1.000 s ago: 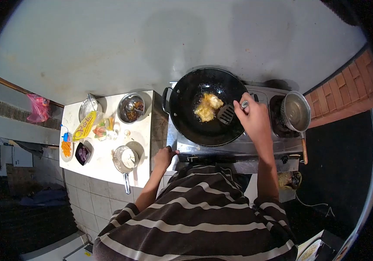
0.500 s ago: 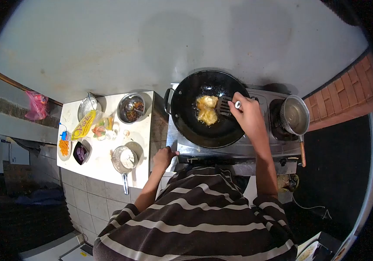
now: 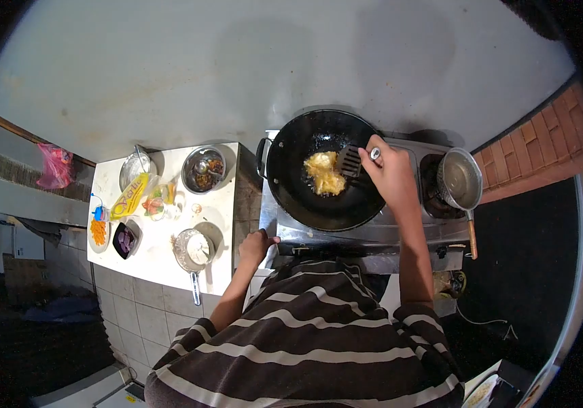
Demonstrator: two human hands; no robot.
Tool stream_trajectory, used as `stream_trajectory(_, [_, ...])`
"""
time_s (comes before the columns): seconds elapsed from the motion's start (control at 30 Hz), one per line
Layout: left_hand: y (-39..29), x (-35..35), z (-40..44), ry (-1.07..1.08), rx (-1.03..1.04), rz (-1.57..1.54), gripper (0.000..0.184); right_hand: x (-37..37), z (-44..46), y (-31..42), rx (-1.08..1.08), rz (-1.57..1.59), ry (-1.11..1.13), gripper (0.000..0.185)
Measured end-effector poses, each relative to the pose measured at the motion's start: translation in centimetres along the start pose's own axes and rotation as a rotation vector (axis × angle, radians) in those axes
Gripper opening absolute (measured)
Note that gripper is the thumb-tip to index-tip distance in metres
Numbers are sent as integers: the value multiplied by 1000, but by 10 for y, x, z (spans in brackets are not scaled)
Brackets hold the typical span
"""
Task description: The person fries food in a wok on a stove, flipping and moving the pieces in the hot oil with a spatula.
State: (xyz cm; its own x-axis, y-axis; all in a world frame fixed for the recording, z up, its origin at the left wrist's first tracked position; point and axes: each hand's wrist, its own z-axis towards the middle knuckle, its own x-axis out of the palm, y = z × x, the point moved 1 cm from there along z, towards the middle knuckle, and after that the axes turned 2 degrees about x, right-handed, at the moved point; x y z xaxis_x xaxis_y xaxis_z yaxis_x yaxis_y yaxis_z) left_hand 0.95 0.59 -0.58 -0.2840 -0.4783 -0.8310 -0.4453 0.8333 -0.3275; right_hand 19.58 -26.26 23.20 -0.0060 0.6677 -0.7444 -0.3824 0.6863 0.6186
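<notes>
My right hand point(image 3: 391, 175) is closed around the handle of a slotted spatula point(image 3: 349, 160) over the right side of a black wok point(image 3: 291, 197). The spatula's dark slotted head touches or nearly touches the right edge of a yellow, egg-like frying piece point(image 3: 325, 173), which lies in bubbling oil in the wok. My left hand point(image 3: 257, 247) rests at the front left corner of the metal stove point(image 3: 325, 239), fingers curled and thumb along the edge. What lies under those fingers is partly hidden.
A saucepan point(image 3: 460, 178) stands on the right burner, its wooden handle pointing toward me. On the white table point(image 3: 162, 262) at left are a pan of white powder point(image 3: 198, 249), a metal bowl point(image 3: 204, 169), a yellow packet point(image 3: 130, 196), a dark bowl point(image 3: 126, 240) and chopped orange pieces point(image 3: 98, 232).
The spatula head has shifted slightly left and up, and its angle has turned a little. The frying piece has changed shape slightly, its lower part shifting right. My left hand stays put.
</notes>
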Motion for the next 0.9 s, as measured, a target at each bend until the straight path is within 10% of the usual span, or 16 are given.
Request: stream_trajectory(0.9, [-6, 0, -12, 8, -9, -14, 58, 9, 1, 0, 6, 60, -77, 22])
